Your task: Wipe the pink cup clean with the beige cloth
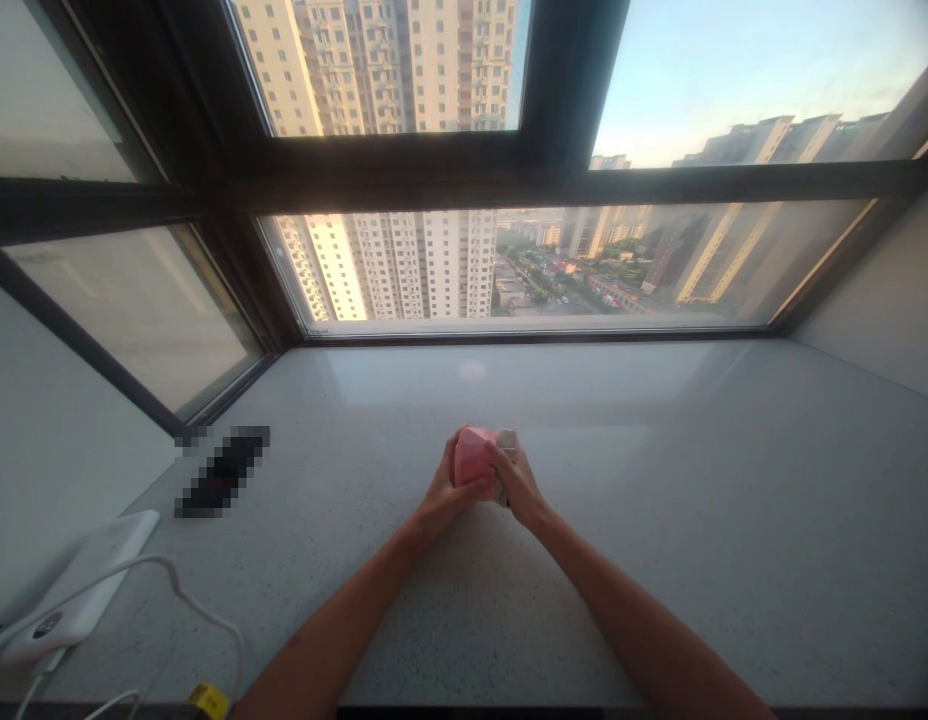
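Both my hands meet at the middle of a pale speckled stone sill (659, 520). My left hand (440, 495) is wrapped round a small pink object (473, 458), its fingers closed on the lower side. My right hand (518, 482) grips the same pink object from the right, and a bit of white or grey material (507, 438) shows at its fingertips. I cannot make out exactly what the pink object is.
A large dark-framed window (509, 170) rises behind the sill, with tower blocks outside. A blurred dark flat object (222, 472) lies at the left. A white power bank (81, 585) with a white cable (201, 615) sits at the near left corner.
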A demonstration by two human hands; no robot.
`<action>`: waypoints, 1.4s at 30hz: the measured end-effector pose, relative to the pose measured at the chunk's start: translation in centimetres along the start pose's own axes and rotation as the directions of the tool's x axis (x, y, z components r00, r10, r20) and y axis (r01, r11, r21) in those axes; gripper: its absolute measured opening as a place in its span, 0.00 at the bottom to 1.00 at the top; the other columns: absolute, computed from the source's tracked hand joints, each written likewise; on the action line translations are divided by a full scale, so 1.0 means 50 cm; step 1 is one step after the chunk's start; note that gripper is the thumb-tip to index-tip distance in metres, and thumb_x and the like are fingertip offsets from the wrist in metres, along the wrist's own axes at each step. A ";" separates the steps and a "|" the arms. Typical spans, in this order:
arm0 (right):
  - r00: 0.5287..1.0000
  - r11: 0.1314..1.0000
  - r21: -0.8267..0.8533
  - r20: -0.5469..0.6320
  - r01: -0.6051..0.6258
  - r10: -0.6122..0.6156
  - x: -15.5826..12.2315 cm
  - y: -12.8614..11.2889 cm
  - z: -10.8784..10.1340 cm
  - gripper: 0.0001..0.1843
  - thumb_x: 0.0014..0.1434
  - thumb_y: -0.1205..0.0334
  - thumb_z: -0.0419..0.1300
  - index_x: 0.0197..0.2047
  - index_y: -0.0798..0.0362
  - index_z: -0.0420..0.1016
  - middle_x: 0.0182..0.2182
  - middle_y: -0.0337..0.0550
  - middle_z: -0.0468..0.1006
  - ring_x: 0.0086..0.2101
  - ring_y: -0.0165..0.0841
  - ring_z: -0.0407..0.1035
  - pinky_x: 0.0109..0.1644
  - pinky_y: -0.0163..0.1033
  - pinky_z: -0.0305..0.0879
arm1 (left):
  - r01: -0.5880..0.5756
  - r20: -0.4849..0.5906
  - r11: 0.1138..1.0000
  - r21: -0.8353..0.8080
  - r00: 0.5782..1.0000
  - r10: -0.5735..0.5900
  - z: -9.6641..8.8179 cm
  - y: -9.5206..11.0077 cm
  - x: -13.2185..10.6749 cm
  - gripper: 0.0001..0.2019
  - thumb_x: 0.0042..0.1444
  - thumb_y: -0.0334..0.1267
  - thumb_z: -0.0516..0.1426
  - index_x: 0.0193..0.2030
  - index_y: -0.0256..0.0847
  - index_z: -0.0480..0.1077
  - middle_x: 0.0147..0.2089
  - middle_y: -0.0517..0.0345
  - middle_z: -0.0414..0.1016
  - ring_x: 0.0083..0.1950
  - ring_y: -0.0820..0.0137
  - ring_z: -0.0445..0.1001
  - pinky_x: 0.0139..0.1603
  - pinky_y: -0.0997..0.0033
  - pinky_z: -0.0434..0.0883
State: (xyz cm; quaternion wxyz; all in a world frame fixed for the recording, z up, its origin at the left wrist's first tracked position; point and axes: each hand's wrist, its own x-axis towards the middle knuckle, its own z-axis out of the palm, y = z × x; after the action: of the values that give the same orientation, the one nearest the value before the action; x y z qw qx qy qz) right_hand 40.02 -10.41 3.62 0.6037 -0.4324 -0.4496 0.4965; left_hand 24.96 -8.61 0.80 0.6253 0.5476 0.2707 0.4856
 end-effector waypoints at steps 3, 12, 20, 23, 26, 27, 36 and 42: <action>0.998 0.989 -0.142 0.039 0.050 -0.045 -0.001 0.001 -0.006 0.33 0.52 0.30 0.73 0.27 0.51 0.68 0.22 0.33 0.64 0.25 0.27 0.55 0.27 0.33 0.53 | 0.006 -0.010 0.999 0.039 1.000 -0.006 -0.005 0.003 0.001 0.47 0.48 0.55 0.76 0.71 0.43 0.65 0.62 0.48 0.76 0.62 0.51 0.75 0.61 0.57 0.75; 0.999 0.999 -0.012 0.009 0.034 -0.034 -0.004 0.013 0.001 0.30 0.55 0.34 0.72 0.28 0.50 0.67 0.25 0.33 0.62 0.26 0.27 0.52 0.27 0.34 0.53 | 0.025 0.006 0.996 0.088 1.000 -0.025 -0.002 0.005 0.000 0.46 0.49 0.56 0.75 0.71 0.43 0.64 0.63 0.47 0.74 0.64 0.51 0.73 0.65 0.53 0.73; 1.000 0.999 0.031 -0.005 0.021 -0.021 -0.006 0.006 0.007 0.29 0.54 0.36 0.72 0.28 0.50 0.66 0.24 0.33 0.61 0.26 0.27 0.52 0.28 0.34 0.52 | 0.003 0.026 0.996 0.086 1.000 -0.005 -0.005 -0.002 0.001 0.44 0.52 0.55 0.74 0.71 0.43 0.64 0.63 0.47 0.75 0.63 0.50 0.74 0.63 0.53 0.75; 0.999 0.999 0.026 -0.006 0.034 -0.034 -0.007 0.007 0.008 0.28 0.54 0.37 0.72 0.28 0.50 0.66 0.24 0.33 0.60 0.26 0.28 0.51 0.28 0.34 0.51 | -0.009 0.018 0.996 0.087 1.000 0.007 -0.006 -0.005 0.002 0.44 0.52 0.54 0.74 0.70 0.42 0.65 0.63 0.46 0.75 0.63 0.48 0.74 0.63 0.53 0.76; 0.999 0.999 0.018 0.002 0.043 -0.043 -0.006 0.010 0.006 0.27 0.56 0.37 0.71 0.28 0.51 0.67 0.25 0.33 0.60 0.26 0.28 0.51 0.28 0.34 0.51 | -0.012 0.019 0.995 0.103 1.000 0.010 -0.007 -0.008 0.002 0.44 0.52 0.53 0.73 0.71 0.40 0.65 0.63 0.45 0.76 0.64 0.46 0.74 0.63 0.52 0.76; 0.999 0.999 0.015 0.003 0.045 -0.045 -0.006 0.012 0.005 0.27 0.56 0.38 0.71 0.28 0.51 0.67 0.25 0.33 0.60 0.26 0.28 0.51 0.28 0.35 0.50 | -0.013 0.020 0.994 0.108 1.000 0.011 -0.007 -0.009 0.002 0.44 0.53 0.53 0.73 0.72 0.40 0.64 0.63 0.44 0.76 0.64 0.46 0.74 0.63 0.52 0.76; 0.999 0.999 -0.004 0.003 0.032 -0.032 -0.004 0.012 0.004 0.28 0.56 0.37 0.70 0.28 0.50 0.66 0.25 0.33 0.58 0.27 0.28 0.51 0.28 0.35 0.50 | -0.013 0.025 0.990 0.144 1.000 0.009 -0.007 -0.008 0.004 0.47 0.52 0.55 0.73 0.72 0.36 0.62 0.65 0.39 0.74 0.65 0.47 0.75 0.64 0.51 0.77; 0.999 0.999 0.019 -0.006 0.042 -0.042 -0.003 0.011 0.007 0.27 0.55 0.39 0.71 0.28 0.51 0.67 0.24 0.33 0.60 0.26 0.27 0.51 0.28 0.34 0.50 | -0.001 0.038 0.987 0.161 0.999 -0.006 -0.009 -0.009 0.006 0.47 0.53 0.56 0.72 0.73 0.37 0.60 0.67 0.40 0.72 0.68 0.46 0.73 0.67 0.50 0.75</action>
State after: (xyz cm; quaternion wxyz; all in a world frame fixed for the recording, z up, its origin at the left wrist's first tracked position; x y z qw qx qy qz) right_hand 39.55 -10.48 3.17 0.6194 -0.4185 -0.4519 0.4868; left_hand 24.82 -8.12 0.30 0.5847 0.6052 0.2977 0.4507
